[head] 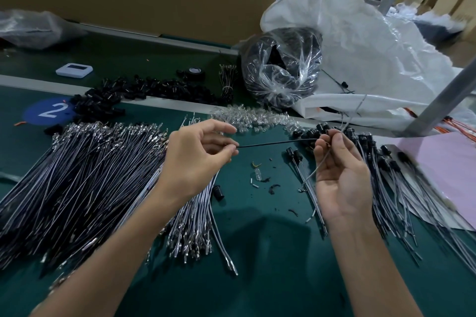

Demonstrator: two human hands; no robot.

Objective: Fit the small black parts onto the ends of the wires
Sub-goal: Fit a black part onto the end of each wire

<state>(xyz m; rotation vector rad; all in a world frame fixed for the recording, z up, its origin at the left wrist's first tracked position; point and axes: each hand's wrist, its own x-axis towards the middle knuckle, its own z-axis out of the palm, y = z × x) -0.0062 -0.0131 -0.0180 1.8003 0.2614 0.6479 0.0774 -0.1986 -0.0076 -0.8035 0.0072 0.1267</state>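
Fingers (224,154) of the left hand (195,159) pinch one end of a black wire (275,142); loose wires (90,175) lie heaped at its 8 o'clock, black parts (144,87) piled at its 11 o'clock; the wire runs toward 3 o'clock to the right hand (342,177), whose thumb and forefinger grip its other end and a grey wire (315,171) hanging across the palm; fitted wires (391,175) lie at its 3 o'clock.
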